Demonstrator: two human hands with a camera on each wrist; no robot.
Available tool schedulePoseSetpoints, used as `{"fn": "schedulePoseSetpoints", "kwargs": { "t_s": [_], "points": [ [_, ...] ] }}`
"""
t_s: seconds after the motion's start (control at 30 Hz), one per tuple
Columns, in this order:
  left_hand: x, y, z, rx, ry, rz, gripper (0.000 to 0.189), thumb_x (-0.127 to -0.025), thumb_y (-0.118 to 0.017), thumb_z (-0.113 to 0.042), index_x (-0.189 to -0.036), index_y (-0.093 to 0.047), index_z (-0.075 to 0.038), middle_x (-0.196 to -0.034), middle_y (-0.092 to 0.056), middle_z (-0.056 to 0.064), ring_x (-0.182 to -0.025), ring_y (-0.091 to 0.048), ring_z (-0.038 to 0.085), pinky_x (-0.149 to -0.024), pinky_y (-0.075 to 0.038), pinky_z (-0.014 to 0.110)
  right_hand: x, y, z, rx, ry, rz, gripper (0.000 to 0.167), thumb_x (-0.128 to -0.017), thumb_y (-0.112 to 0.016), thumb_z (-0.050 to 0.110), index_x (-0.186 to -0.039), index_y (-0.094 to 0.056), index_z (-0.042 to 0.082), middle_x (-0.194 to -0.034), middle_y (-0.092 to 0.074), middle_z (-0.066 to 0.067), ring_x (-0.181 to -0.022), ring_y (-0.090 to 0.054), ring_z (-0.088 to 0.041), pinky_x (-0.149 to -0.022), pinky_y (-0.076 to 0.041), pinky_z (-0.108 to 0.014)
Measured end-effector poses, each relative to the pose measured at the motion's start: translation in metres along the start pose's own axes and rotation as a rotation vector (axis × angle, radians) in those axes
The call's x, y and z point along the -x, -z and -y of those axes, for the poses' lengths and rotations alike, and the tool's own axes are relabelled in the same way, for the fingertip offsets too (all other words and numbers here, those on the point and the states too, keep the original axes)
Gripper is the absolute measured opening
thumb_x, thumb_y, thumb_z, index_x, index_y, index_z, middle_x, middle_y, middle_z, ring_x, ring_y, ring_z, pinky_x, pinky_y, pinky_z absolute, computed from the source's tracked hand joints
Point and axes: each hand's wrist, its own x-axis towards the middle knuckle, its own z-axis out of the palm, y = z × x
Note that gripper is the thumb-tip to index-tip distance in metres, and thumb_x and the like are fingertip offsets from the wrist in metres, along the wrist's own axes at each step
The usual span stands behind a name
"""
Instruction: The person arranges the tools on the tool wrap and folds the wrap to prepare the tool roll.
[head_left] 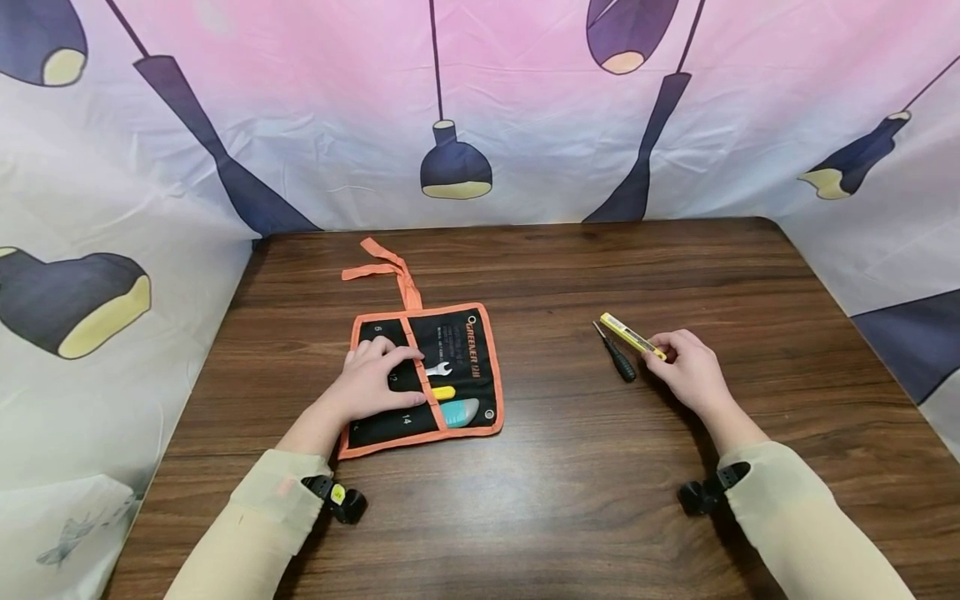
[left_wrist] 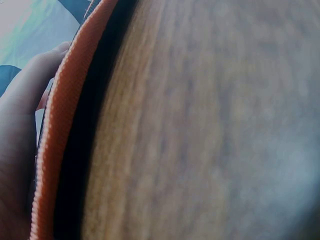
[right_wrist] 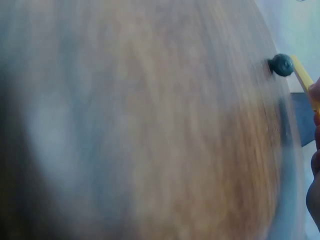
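Note:
A black tool roll pouch (head_left: 452,342) with orange trim lies flat on the table, left of the middle. My left hand (head_left: 372,379) rests on its pocket side, thumb and fingers spread toward the orange band. From the pockets stick out a silver wrench (head_left: 438,369), a yellow tool end (head_left: 444,392) and a teal-and-grey handle (head_left: 460,412). On the right, my right hand (head_left: 688,367) pinches the near end of a slim yellow stick-like tool (head_left: 626,333) with dark print. Beside it lies a small black-handled screwdriver (head_left: 619,360), its handle end (right_wrist: 282,65) showing in the right wrist view.
The dark wood table (head_left: 555,500) reaches back to a patterned cloth wall (head_left: 360,150). Two orange tie straps (head_left: 405,287) stretch from the pouch's far edge. A cloth panel (head_left: 75,417) hangs along the table's left side.

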Motion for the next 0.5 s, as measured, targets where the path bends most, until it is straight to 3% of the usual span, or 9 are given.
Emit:
{"fn": "schedulePoseSetpoints", "kwargs": {
  "t_s": [0.2,0.5],
  "points": [
    [0.001,0.000,0.000,0.015,-0.002,-0.007,0.065,-0.072,-0.062,-0.069,-0.123,-0.058,-0.028,-0.095,-0.041,0.000,-0.084,-0.034,0.021,-0.072,-0.023,0.038,-0.009,-0.006,0.011,-0.023,0.040,-0.017,0.009,-0.080,-0.068,0.010,-0.085,-0.066,0.002,-0.078,-0.054,-0.005,-0.070,-0.048,-0.016,-0.062,-0.037,-0.030],
    [0.001,0.002,0.000,0.032,-0.004,-0.014,0.064,-0.071,-0.063,-0.070,-0.121,-0.058,-0.029,-0.097,-0.042,0.000,-0.089,-0.035,0.020,-0.075,-0.025,0.040,-0.020,-0.016,0.035,-0.091,0.118,0.020,0.007,-0.078,-0.069,0.008,-0.085,-0.066,0.006,-0.080,-0.056,-0.003,-0.070,-0.050,-0.014,-0.062,-0.040,-0.027]
  ]
}}
